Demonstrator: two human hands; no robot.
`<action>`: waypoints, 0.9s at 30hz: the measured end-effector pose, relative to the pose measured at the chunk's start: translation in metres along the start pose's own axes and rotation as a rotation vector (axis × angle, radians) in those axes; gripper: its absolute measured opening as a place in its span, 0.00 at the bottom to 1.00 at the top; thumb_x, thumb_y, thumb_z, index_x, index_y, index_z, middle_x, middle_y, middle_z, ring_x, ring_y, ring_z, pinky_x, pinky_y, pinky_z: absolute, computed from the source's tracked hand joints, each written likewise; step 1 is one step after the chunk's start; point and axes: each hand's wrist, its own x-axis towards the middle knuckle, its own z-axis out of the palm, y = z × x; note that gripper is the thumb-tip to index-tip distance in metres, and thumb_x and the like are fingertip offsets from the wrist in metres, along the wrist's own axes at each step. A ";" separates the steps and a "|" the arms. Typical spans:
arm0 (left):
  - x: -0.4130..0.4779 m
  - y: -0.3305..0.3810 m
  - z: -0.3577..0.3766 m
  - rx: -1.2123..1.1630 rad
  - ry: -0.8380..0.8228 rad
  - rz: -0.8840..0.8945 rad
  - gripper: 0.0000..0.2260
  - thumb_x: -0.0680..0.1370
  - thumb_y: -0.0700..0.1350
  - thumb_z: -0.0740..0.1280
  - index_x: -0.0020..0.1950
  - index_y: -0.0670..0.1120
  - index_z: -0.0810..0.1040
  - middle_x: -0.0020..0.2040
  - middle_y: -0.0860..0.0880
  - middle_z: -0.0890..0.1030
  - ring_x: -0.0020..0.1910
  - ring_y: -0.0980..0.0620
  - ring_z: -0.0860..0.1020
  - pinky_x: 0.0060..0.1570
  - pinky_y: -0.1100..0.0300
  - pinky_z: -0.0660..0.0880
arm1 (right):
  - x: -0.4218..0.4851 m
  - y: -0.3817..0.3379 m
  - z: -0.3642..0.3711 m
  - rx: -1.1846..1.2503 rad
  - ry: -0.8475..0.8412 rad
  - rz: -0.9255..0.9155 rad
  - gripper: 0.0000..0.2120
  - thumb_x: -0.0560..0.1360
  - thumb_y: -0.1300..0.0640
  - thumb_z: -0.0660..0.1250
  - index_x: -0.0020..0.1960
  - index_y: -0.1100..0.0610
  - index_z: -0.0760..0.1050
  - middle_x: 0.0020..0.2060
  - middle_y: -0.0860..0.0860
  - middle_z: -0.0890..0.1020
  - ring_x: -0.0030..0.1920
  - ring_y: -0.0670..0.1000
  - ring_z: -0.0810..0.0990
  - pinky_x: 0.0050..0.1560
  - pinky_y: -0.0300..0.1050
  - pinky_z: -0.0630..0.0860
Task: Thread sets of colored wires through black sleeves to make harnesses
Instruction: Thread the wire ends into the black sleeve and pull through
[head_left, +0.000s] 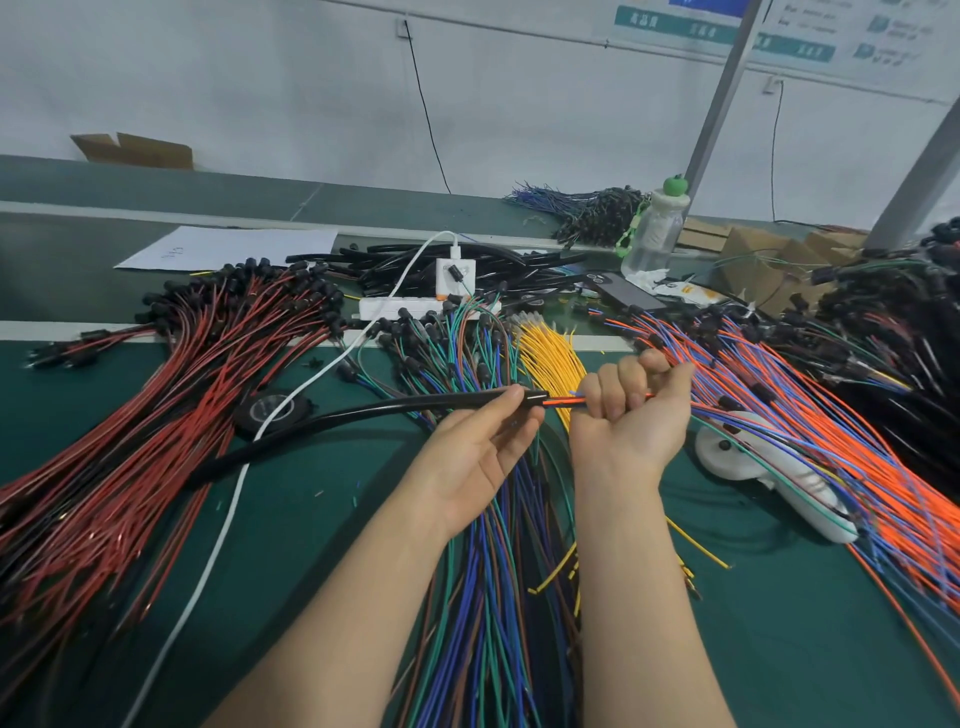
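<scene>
Between my forearms, a loose pile of blue, green and brown wires (483, 597) runs to the near edge of the desk (779, 649). Above it, my left hand (478, 452), palm up, pinches the mouth end of one black sleeve (374, 410) between thumb and fingers. My right hand (631, 410) is closed in a fist round a set of orange and blue wires (566, 400), just beside the sleeve mouth. A short stretch of the set shows between the two hands, and its leading end sits inside the mouth. The sleeve curves away leftward and down onto the desk; no wire shows at its other end. Judgement: insertion is begun, and most of the sleeve length is left to feed. Red-and-black stock (130, 441) lies left of the hands, orange-and-blue stock (831, 467) right of them, and yellow wires (550, 358) just beyond. Toward the far edge, a heap of unused sleeves (519, 265) lies behind a white power strip (415, 307). Judged by these heaps, many harnesses are left to make.
</scene>
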 end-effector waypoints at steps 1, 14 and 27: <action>0.000 0.000 0.000 -0.001 -0.002 0.001 0.10 0.77 0.37 0.64 0.37 0.40 0.82 0.34 0.46 0.82 0.33 0.55 0.82 0.33 0.68 0.78 | 0.000 0.000 0.000 -0.001 0.000 0.002 0.22 0.83 0.47 0.50 0.34 0.56 0.65 0.19 0.46 0.57 0.17 0.44 0.53 0.20 0.35 0.49; -0.001 0.002 -0.003 0.015 -0.049 -0.065 0.05 0.66 0.41 0.69 0.32 0.42 0.84 0.34 0.46 0.81 0.33 0.56 0.81 0.32 0.69 0.77 | 0.005 -0.002 -0.003 0.020 -0.017 0.066 0.22 0.83 0.47 0.50 0.35 0.56 0.66 0.18 0.46 0.58 0.17 0.43 0.54 0.17 0.36 0.52; -0.001 0.000 -0.002 -0.004 -0.081 -0.039 0.08 0.68 0.40 0.68 0.46 0.39 0.79 0.37 0.45 0.81 0.35 0.55 0.82 0.34 0.68 0.78 | 0.001 -0.001 0.000 -0.043 -0.082 0.016 0.22 0.83 0.47 0.50 0.35 0.56 0.66 0.19 0.46 0.58 0.17 0.43 0.54 0.18 0.36 0.52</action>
